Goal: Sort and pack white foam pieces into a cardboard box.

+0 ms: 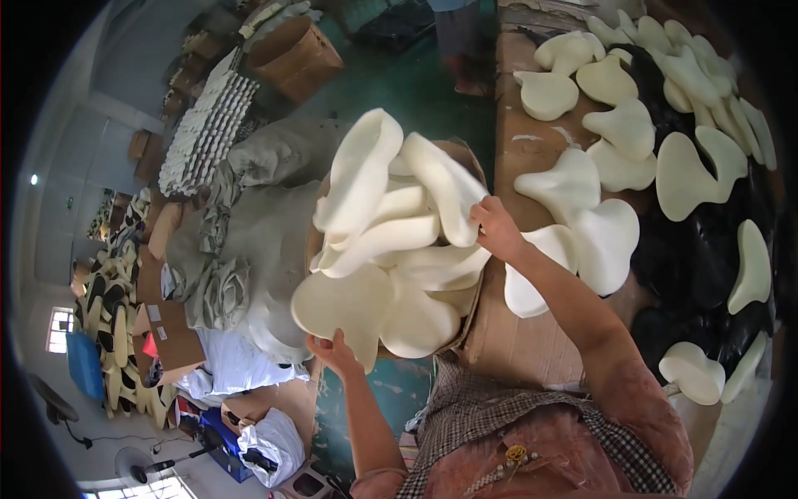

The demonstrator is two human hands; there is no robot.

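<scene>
In front of me an open cardboard box is heaped with cream foam saddle pads. At the box's near left corner, my left hand has its fingers closed on the edge of a broad, rounded foam pad. On the right side, my right hand grips the edge of a long, curved foam pad that leans on the heap. Several more pads, such as a curved foam pad, lie between my hands. The pads' undersides and the lower layers in the box are hidden.
On the right, a brown cardboard-covered table bears several loose foam pads and black plastic. Big grey sacks stand left of the box. Farther off are a large carton and a person standing on the green floor.
</scene>
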